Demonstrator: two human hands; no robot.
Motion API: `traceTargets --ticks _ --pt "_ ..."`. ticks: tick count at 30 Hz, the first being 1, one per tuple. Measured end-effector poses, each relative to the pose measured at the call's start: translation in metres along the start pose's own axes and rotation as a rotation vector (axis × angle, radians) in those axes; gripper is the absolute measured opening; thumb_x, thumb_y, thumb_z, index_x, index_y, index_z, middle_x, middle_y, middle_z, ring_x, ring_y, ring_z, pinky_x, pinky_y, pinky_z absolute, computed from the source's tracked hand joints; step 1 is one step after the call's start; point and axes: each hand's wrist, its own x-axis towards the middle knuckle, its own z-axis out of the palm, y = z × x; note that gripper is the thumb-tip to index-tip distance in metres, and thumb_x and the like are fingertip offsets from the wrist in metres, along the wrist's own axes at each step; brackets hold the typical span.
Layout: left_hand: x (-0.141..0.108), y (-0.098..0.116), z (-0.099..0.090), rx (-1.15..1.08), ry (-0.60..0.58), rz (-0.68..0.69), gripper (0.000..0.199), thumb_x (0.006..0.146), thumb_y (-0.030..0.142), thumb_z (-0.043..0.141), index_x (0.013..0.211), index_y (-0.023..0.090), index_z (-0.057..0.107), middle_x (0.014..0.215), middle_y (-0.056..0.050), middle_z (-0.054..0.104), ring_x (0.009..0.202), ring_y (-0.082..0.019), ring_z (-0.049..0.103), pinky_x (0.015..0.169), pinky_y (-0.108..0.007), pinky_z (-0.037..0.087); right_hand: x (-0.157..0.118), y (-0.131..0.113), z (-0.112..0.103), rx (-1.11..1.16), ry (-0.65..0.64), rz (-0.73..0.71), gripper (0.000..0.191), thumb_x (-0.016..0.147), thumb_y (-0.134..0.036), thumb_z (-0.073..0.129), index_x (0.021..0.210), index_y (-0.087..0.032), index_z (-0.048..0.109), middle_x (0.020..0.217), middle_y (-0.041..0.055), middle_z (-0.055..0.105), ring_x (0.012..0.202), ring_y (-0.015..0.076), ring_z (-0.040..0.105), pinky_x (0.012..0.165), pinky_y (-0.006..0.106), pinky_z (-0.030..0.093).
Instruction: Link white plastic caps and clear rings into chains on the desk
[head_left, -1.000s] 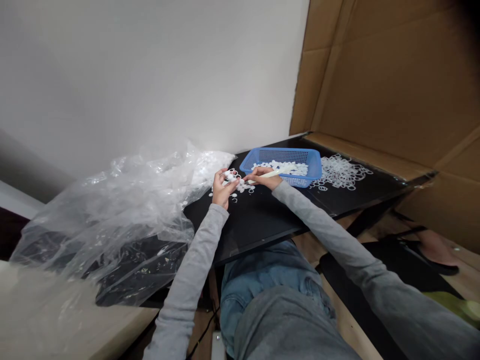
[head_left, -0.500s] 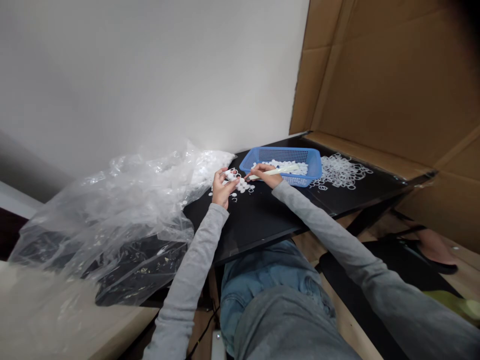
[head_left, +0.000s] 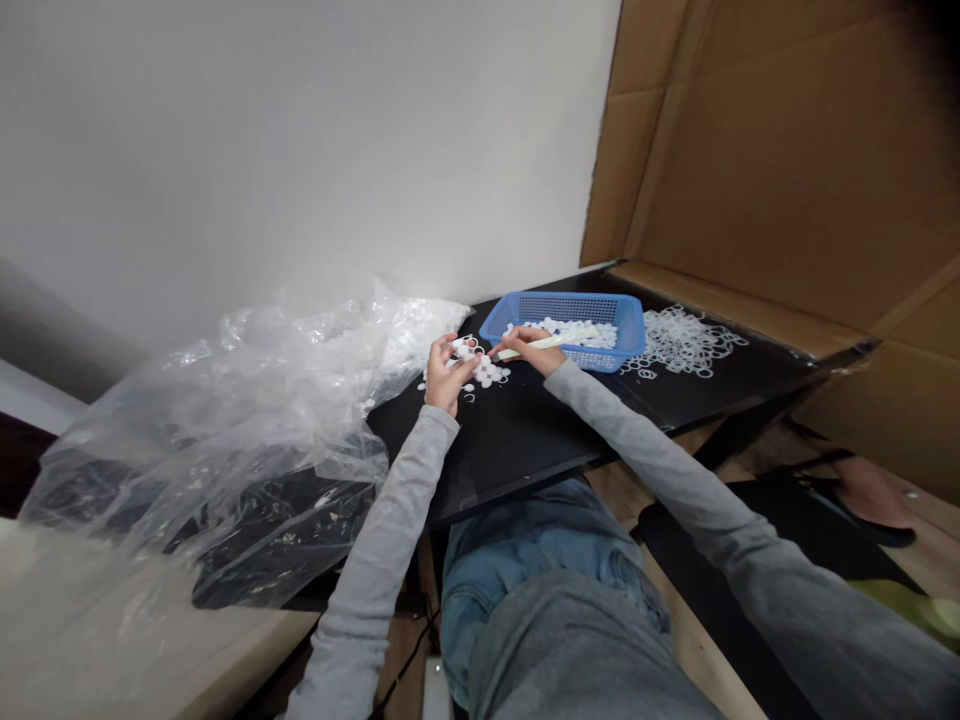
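Observation:
Between the thumb and fingers of my left hand (head_left: 445,376) is a small white plastic piece with round rings (head_left: 466,346). My right hand (head_left: 537,352) grips a long, pale pen-like tool (head_left: 567,340), its slim tip pointing left at the white piece. The tip is too small to make out whether it is a blade. Just below and between my hands, a little heap of white plastic pieces (head_left: 493,373) lies on the black table (head_left: 517,435). Right behind my right hand stands a blue mesh basket (head_left: 636,342) with many small white parts inside.
A heap of loose white rings (head_left: 686,340) lies right of the basket. On the left, a large clear plastic bag (head_left: 285,400) holding white pieces spreads over the table's edge. Cardboard (head_left: 772,160) stands along the right, and a pale wall (head_left: 315,150) rises behind.
My hands have hardly moved; both keep the same hold. The tool's tip still sits close to the white piece, with only a slight shift of the whole view.

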Motion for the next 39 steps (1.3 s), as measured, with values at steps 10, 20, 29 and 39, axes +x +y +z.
traceTargets --ticks 10,20,29,39 --pt "0.001 -0.001 0.001 -0.015 -0.017 -0.003 0.065 0.055 0.019 0.081 0.111 0.021 0.048 0.121 -0.009 0.063 0.087 -0.017 0.066 0.072 -0.027 0.054 0.001 0.006 0.004 0.072 0.032 0.031 0.056 0.052 -0.071 0.078 0.056 -0.021 0.052 0.072 0.0027 0.071 0.071 0.0197 0.068 0.073 0.039 0.059" --pt "0.002 -0.002 0.0 -0.014 -0.015 0.002 0.066 0.054 0.02 0.081 0.111 0.02 0.047 0.122 -0.01 0.063 0.091 -0.019 0.067 0.074 -0.028 0.053 0.001 0.002 0.003 0.171 0.017 0.087 0.057 0.049 -0.067 0.082 0.057 -0.02 0.052 0.072 0.0028 0.071 0.066 0.0188 0.071 0.068 0.035 0.062" --pt "0.005 -0.013 -0.004 0.109 -0.046 0.005 0.077 0.053 0.023 0.085 0.118 0.02 0.044 0.1 -0.006 0.068 0.086 -0.018 0.07 0.09 -0.038 0.053 0.0 0.006 0.002 0.003 0.036 -0.083 0.049 0.065 -0.062 0.075 0.06 -0.021 0.049 0.071 0.0028 0.07 0.068 0.0182 0.067 0.069 0.034 0.056" --pt "0.003 -0.012 0.0 0.358 -0.004 0.206 0.068 0.063 0.013 0.074 0.12 0.022 0.039 0.096 -0.001 0.064 0.073 -0.011 0.066 0.073 -0.024 0.054 -0.006 0.012 0.008 -0.57 0.081 -0.333 0.034 0.088 -0.052 0.051 0.07 -0.023 0.053 0.072 0.002 0.068 0.067 0.018 0.06 0.068 0.033 0.048"
